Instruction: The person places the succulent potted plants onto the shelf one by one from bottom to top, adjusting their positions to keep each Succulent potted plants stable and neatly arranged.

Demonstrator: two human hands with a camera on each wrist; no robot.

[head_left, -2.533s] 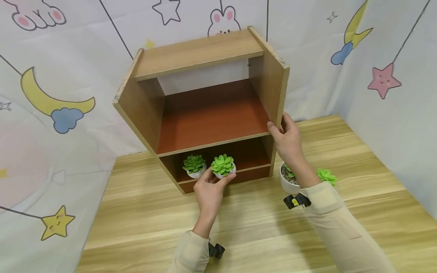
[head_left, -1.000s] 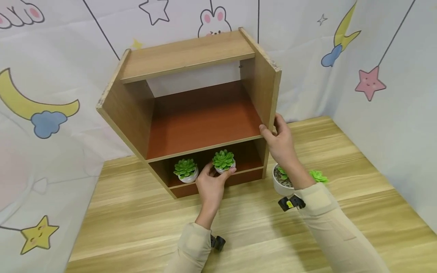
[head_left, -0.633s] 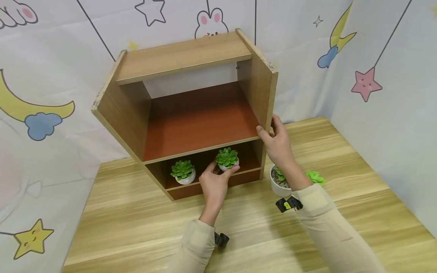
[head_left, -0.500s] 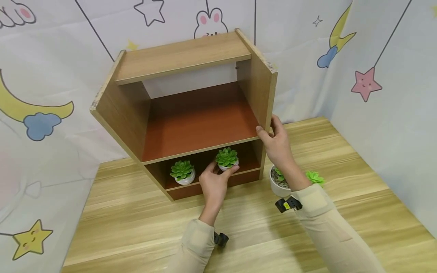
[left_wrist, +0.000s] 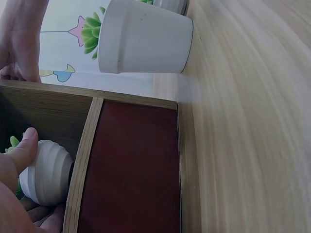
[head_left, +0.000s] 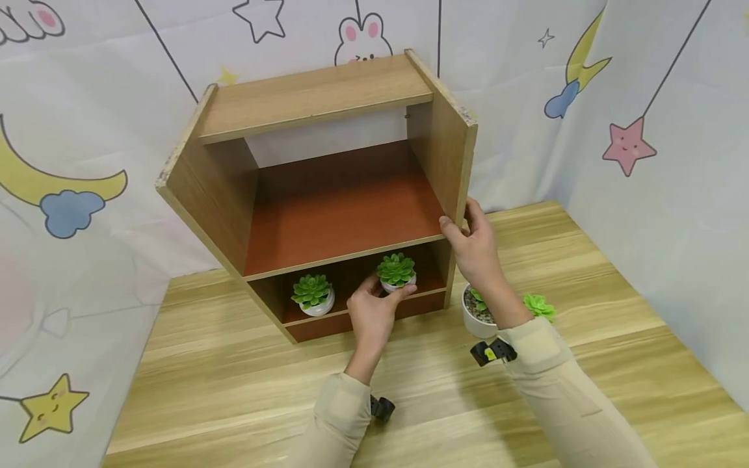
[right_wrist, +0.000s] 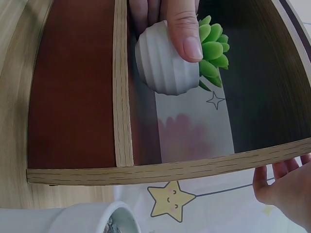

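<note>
My left hand (head_left: 374, 316) pinches the white ribbed pot of a small potted succulent (head_left: 396, 270) between thumb and fingers, in the lower compartment of the wooden shelf (head_left: 345, 208). In the left wrist view the thumb lies on the near side of the pot (left_wrist: 48, 172), whose base is right at the compartment's front ledge. Another potted succulent (head_left: 313, 296) stands to the left on the same ledge. With my right hand (head_left: 476, 250) I grip the front edge of the shelf's right side panel, thumb inside and fingers around the outside.
On the table (head_left: 246, 390), right of the shelf, stands a larger white pot (head_left: 478, 320) with gravel and a green plant, partly behind my right forearm. Another green succulent (head_left: 539, 305) shows beyond that arm. A printed cloth (head_left: 515, 58) hangs behind the shelf.
The left hand has moved to the right with its potted succulent, widening the gap to the other one. The right hand keeps its grip on the panel. The head view has shifted slightly.
</note>
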